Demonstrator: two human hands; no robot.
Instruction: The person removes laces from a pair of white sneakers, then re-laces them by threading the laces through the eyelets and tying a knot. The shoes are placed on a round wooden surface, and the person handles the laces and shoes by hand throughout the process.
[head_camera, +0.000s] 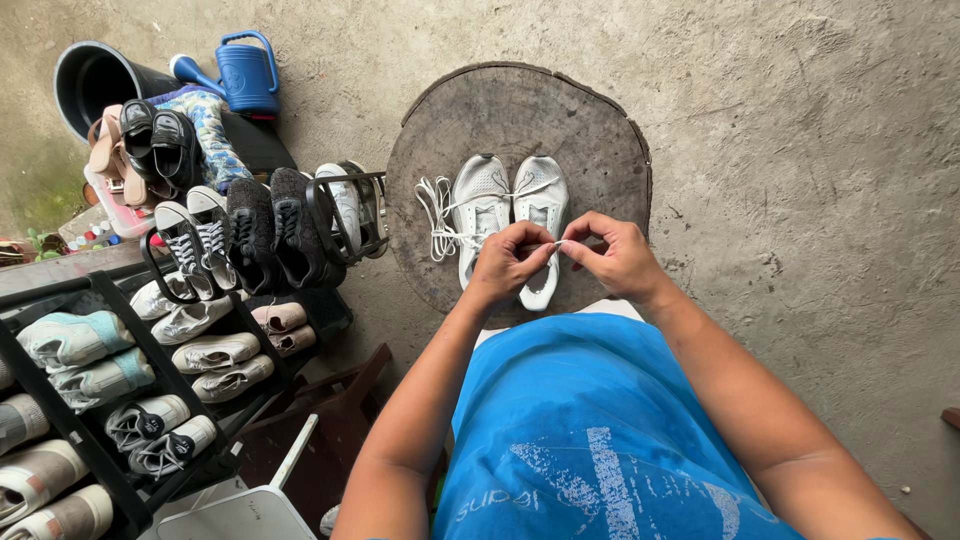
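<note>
Two white sneakers (482, 195) stand side by side on a round wooden stump slab (590, 130). A loose white shoelace (436, 215) lies coiled to their left and runs to the left shoe. My left hand (508, 262) and my right hand (618, 256) meet over the right sneaker (541, 200), both pinching a thin white lace end between the fingertips. My forearms and blue shirt fill the lower frame.
A black shoe rack (110, 400) full of several sneaker pairs stands at the left. Black and white shoes (250, 230) line its top. A blue watering can (245, 75) and a dark bucket (95, 75) sit behind it. The floor is bare concrete (800, 150).
</note>
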